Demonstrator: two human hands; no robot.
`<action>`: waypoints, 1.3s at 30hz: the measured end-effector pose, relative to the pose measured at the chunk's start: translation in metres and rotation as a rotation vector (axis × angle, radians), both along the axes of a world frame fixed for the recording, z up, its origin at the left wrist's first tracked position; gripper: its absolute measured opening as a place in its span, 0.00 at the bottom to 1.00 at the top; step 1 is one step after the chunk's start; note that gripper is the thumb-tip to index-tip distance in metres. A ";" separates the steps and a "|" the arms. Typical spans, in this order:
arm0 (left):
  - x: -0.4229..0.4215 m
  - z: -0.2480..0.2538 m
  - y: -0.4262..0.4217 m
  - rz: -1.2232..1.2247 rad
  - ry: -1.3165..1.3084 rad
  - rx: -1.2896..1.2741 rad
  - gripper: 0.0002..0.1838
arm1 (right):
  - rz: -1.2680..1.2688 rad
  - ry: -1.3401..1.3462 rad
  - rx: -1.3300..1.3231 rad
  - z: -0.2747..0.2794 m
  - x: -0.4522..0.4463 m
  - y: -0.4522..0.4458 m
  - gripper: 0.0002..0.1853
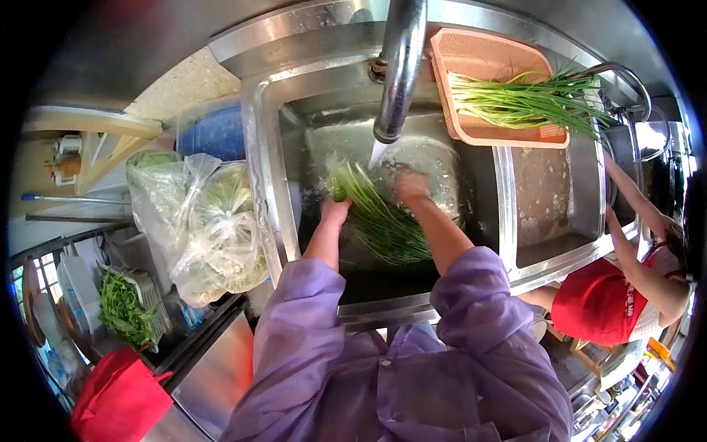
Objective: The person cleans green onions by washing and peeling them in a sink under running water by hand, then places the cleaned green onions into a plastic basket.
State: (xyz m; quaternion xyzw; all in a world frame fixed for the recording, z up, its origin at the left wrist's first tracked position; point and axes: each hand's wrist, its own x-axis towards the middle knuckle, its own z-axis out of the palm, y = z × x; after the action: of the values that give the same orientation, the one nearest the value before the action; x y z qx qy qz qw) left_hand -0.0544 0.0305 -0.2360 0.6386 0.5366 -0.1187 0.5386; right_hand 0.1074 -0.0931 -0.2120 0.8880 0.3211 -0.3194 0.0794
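Green stalks point(387, 232) were held by the left hand point(336, 211) near the sink's left edge point(269, 184) (right hand point(412, 186) too blurred to tell); pale ends point(341, 179) were best fanned under the tap point(401, 74).

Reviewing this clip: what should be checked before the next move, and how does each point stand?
1. Left hand gripping the bunch of long, thin green stalks: ok.
2. Right hand's grip: cannot tell; its fingers are blurred.
3. Silver, tubular metal tap running: ok.
4. Peach, rectangular plastic basket empty: not ok; other green stalks lie inside.
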 end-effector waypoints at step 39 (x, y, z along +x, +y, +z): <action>0.044 0.169 0.123 0.626 -0.967 0.071 0.12 | -0.682 1.488 0.482 0.040 0.047 -0.049 0.27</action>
State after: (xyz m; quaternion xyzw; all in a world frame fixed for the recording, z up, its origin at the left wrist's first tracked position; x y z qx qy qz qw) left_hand -0.0100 0.1536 -0.0669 0.4487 0.3963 0.3700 0.7104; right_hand 0.1544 -0.1420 -0.1722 0.4878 0.0641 -0.7490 -0.4437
